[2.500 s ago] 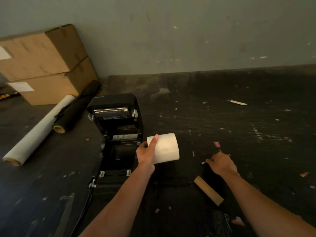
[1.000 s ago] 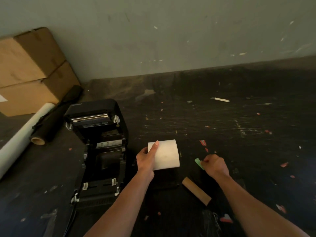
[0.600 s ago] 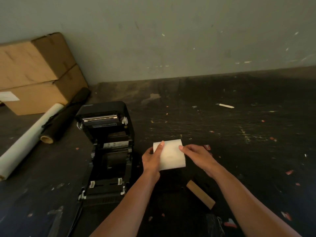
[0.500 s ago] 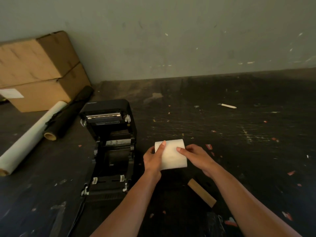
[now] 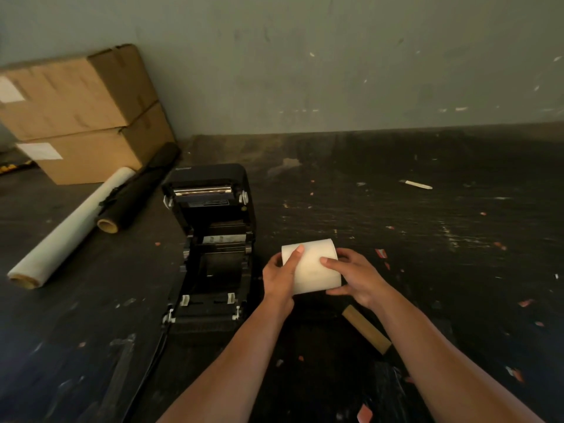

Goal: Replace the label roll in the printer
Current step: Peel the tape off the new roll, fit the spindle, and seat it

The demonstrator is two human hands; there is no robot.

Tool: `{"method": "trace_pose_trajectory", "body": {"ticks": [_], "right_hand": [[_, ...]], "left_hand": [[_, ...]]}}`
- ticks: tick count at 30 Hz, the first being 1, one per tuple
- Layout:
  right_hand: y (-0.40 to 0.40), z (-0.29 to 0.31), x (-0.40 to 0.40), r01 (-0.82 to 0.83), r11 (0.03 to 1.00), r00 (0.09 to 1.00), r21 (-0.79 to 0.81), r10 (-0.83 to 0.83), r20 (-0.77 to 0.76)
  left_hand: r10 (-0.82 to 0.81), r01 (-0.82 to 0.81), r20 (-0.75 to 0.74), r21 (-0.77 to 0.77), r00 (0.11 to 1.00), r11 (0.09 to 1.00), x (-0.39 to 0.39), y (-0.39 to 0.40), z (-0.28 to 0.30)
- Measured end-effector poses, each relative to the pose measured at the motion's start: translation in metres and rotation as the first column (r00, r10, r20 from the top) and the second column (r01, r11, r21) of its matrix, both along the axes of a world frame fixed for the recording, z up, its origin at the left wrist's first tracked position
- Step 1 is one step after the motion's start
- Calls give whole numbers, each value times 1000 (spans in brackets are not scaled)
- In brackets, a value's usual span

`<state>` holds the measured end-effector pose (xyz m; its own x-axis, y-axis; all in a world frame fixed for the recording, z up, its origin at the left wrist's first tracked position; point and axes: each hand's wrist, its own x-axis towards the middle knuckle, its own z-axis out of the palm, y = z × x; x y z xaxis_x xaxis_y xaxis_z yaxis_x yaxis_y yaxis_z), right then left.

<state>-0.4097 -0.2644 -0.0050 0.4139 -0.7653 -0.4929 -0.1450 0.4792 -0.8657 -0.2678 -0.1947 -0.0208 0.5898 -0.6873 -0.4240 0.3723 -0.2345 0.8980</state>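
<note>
Label roll (image 5: 311, 267): gripped by left hand (image 5: 279, 277) and right hand (image 5: 355, 276) beside open printer (image 5: 210, 248), likely for loading; empty core (image 5: 366, 329) lay on worktop (image 5: 427, 239).

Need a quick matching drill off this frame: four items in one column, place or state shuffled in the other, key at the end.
Items:
1. label roll
2. printer
3. cardboard core
4. cardboard boxes

States:
A. stacked by the wall, far left
B. lid open, bay empty
C. held between left hand and right hand
D. lying on the table under the right forearm

Pairs: 1-C, 2-B, 3-D, 4-A
</note>
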Motion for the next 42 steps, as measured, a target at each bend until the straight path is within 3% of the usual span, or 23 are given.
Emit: {"method": "trace_pose_trajectory", "body": {"ticks": [9, 13, 15, 17, 19, 20, 22, 26, 31, 42], "right_hand": [[2, 7, -2, 52, 999, 996, 9, -53, 70], [0, 6, -7, 121, 991, 981, 57, -128, 149], [-2, 4, -14, 160, 986, 973, 53, -166, 161], [-3, 1, -22, 202, 978, 964, 54, -208, 164], [-2, -4, -29, 225, 972, 958, 69, -233, 169], [-1, -6, -32, 227, 971, 956, 75, -237, 171], [2, -11, -37, 229, 970, 956, 86, -241, 170], [8, -17, -41, 225, 971, 959, 82, -235, 157], [12, -24, -45, 221, 971, 960, 92, -233, 153], [16, -24, -55, 259, 962, 952, 91, -270, 142]], "left_hand": [[-59, 60, 16, -35, 998, 998, 0, -2, 10], [-210, 213, 93, -19, 973, 977, 10, -1, 24], [-198, 194, 206, 38, 958, 980, 20, 5, 26], [-171, 126, 414, 133, 894, 983, 31, 18, 12], [-336, 175, 592, 312, 733, 934, 33, 34, -13], [-437, 205, 613, 412, 658, 888, 30, 41, -26], [-541, 204, 591, 540, 598, 816, 22, 50, -43], [-546, 148, 556, 603, 627, 784, 12, 56, -56], [-553, 74, 581, 647, 597, 759, 6, 53, -60], [-430, 1, 609, 576, 666, 818, 3, 56, -62]]}}
